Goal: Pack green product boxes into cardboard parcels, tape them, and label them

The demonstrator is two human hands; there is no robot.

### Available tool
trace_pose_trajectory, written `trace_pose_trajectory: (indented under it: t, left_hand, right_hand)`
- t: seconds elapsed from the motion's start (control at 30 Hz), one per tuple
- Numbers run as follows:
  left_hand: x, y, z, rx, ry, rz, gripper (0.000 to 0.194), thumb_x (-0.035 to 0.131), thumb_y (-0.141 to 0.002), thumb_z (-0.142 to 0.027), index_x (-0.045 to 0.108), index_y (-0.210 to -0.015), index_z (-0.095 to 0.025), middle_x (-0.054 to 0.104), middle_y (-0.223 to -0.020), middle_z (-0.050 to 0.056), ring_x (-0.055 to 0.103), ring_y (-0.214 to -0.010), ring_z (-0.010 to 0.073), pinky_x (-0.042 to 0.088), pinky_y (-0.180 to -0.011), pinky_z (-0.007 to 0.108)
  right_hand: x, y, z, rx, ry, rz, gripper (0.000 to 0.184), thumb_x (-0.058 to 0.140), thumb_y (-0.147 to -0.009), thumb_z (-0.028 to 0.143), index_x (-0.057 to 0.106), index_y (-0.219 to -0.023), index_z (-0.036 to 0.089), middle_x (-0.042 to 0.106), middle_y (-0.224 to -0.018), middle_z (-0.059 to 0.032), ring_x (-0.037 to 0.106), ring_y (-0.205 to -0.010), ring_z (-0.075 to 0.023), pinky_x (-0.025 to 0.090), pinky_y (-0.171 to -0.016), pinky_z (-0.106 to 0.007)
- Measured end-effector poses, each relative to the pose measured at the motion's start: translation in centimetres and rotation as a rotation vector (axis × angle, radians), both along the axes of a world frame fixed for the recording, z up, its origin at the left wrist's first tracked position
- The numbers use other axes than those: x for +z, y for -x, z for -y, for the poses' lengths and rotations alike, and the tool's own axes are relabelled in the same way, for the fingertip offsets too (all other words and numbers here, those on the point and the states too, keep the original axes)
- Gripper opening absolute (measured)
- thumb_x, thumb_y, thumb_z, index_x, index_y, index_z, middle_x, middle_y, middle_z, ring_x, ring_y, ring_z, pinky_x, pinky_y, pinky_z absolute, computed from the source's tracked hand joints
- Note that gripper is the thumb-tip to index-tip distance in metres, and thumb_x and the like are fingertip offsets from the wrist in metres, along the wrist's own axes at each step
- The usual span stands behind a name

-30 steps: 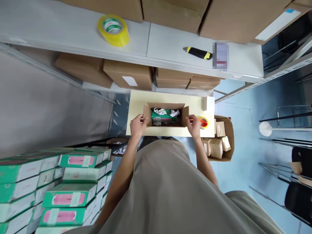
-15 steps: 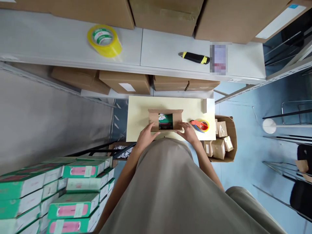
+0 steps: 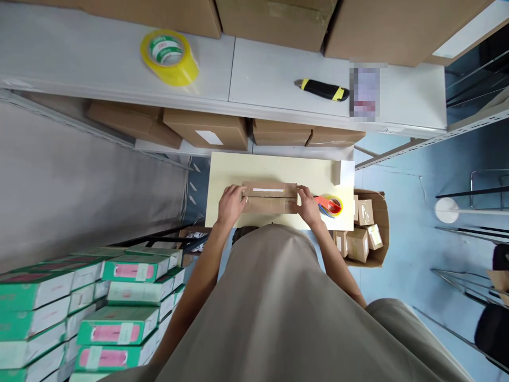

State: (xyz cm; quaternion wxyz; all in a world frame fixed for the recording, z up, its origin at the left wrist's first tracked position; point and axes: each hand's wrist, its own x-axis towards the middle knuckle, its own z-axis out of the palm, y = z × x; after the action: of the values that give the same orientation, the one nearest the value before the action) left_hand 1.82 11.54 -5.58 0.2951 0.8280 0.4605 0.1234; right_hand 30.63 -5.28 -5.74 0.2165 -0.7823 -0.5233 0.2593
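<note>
Now both hands are on the small brown carton, which sits closed near the middle of the pale yellow table, right before the person's body. Left hand has its fingers and thumb bent around the left end; right hand holds the right end, thumb and fingers a little apart, though how firmly either grips is hard to tell from up here. The top flaps meet along a thin dark seam, a white strip on the far one. Just beside the right hand lies an orange tool against a tape ring; off the table's right edge, small boxes fill an open box. Beyond, on the grey shelf: yellow tape and a black-and-yellow cutter.
</note>
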Motion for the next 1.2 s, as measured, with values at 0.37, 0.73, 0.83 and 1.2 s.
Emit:
trace_pose_trajectory:
  t: [0.37,0.73,0.83,1.2]
  left_hand:
    - [-4.1,-0.4,0.3,0.537,0.380,0.377,0.024,0.084,-0.087,-0.033,0.079,-0.105,-0.017,0.083,-0.111,0.013,0.081,-0.098,0.0261,0.066,-0.095,0.039]
    - [-3.9,-0.1,4.0,0.580,0.459,0.319,0.020,0.083,-0.078,-0.026,0.075,-0.096,-0.021,0.084,-0.096,0.008,0.082,-0.093,0.0257,0.066,-0.095,0.040]
    - [-3.9,-0.9,3.5,0.599,0.402,0.247,0.016,0.080,-0.080,-0.022,0.072,-0.094,-0.021,0.083,-0.096,0.007,0.081,-0.094,0.0254,0.065,-0.098,0.041]
    - [-3.2,0.1,4.2,0.462,0.228,0.253,0.041,0.077,-0.091,-0.028,0.069,-0.130,-0.022,0.073,-0.137,0.016,0.077,-0.119,0.0292,0.067,-0.100,0.043]
  right_hand:
    - [-2.7,0.8,-0.5,-0.316,-0.093,-0.447,0.044,0.066,-0.097,0.064,0.068,-0.116,0.025,0.080,-0.134,-0.0132,0.082,-0.111,-0.0301,0.070,-0.096,-0.046]
    - [-2.4,2.5,1.2,-0.391,0.122,-0.160,0.023,0.062,-0.093,0.034,0.073,-0.111,0.025,0.081,-0.124,-0.0102,0.079,-0.101,-0.0280,0.063,-0.094,-0.040]
    - [-2.8,2.7,0.5,-0.376,0.138,-0.077,0.021,0.065,-0.093,0.032,0.074,-0.110,0.026,0.079,-0.125,-0.0117,0.077,-0.101,-0.0292,0.063,-0.095,-0.042]
    - [-5.4,-4.2,7.7,-0.456,0.142,0.093,0.032,0.056,-0.105,0.035,0.066,-0.128,0.014,0.077,-0.133,-0.0263,0.072,-0.125,-0.0367,0.057,-0.110,-0.049]
